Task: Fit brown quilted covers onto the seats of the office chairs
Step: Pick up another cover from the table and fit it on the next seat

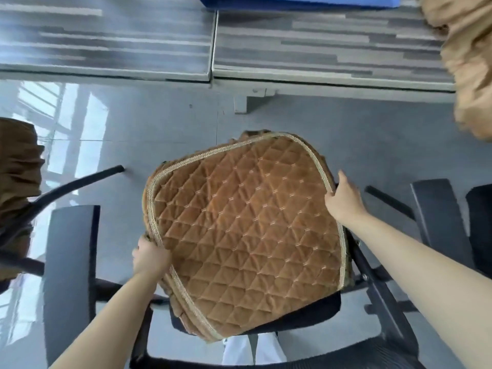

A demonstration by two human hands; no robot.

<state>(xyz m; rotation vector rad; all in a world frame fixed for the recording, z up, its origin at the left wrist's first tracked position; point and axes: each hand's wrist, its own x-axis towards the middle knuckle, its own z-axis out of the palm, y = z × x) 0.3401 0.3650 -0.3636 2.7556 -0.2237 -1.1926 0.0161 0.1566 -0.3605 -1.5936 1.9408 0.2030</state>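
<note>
A brown quilted cover (245,219) with pale braided trim lies over the seat of a black office chair (303,316) right below me. The black seat shows only at the near right corner. My left hand (150,255) grips the cover's left edge, fingers curled round the trim. At the right edge, my right hand (343,199) pinches the trim. Black armrests (70,265) flank the seat on both sides.
A second chair wearing a brown cover (18,187) stands at the far left. More brown fabric (471,62) hangs at the top right. A grey striped desk edge (213,75) runs across ahead. Another black chair (479,222) stands at the right. The floor is glossy grey tile.
</note>
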